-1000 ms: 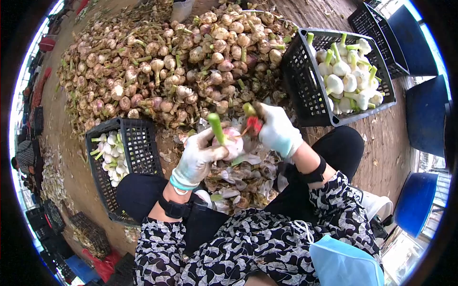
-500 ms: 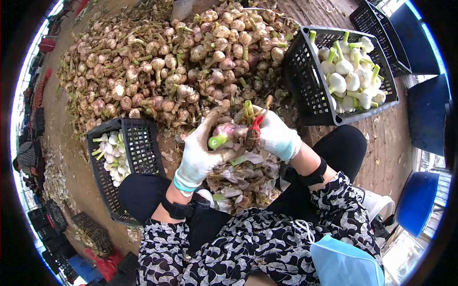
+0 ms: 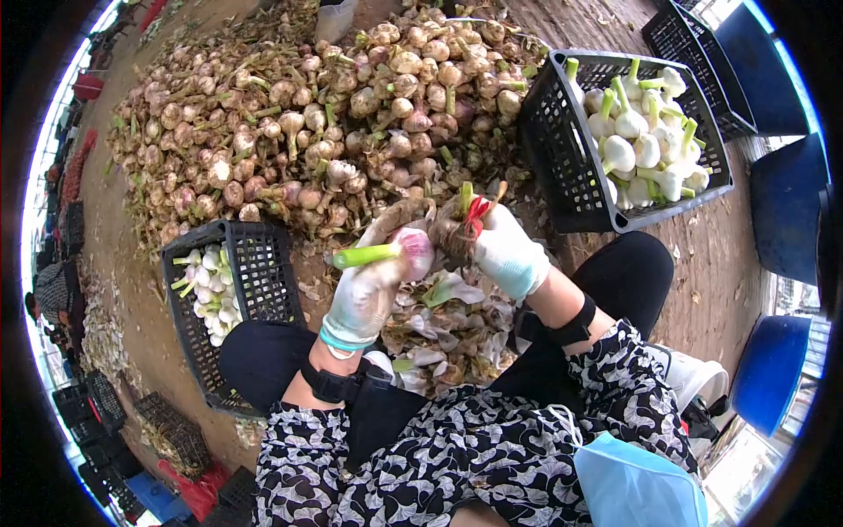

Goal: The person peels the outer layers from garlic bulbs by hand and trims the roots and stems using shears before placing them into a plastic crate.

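My left hand (image 3: pixel 362 294), in a white glove with soiled fingers, is closed around a garlic bulb (image 3: pixel 415 253). The bulb shows pink-white skin, and its trimmed green stem points left. Beside it, my right hand (image 3: pixel 509 259), gloved too, grips a small thing wrapped in red (image 3: pixel 477 211) with a thin brown end sticking up; its kind is mostly hidden by the fingers. A short green stalk (image 3: pixel 466 195) rises by the right fingertips. Below both hands, loose peeled garlic skins (image 3: pixel 452 290) lie between my legs.
A big heap of unpeeled garlic (image 3: pixel 290 132) spreads ahead. One black crate (image 3: pixel 562 167) of peeled garlic stands at right, another crate (image 3: pixel 268 272) at left. Blue tubs (image 3: pixel 773 369) line the right side. Another person (image 3: pixel 57 294) sits far left.
The bulb in my left hand has lost its dirty outer skin and shows clean pink-white. The left hand has turned, swinging the stem leftward, and a gap has opened between the hands.
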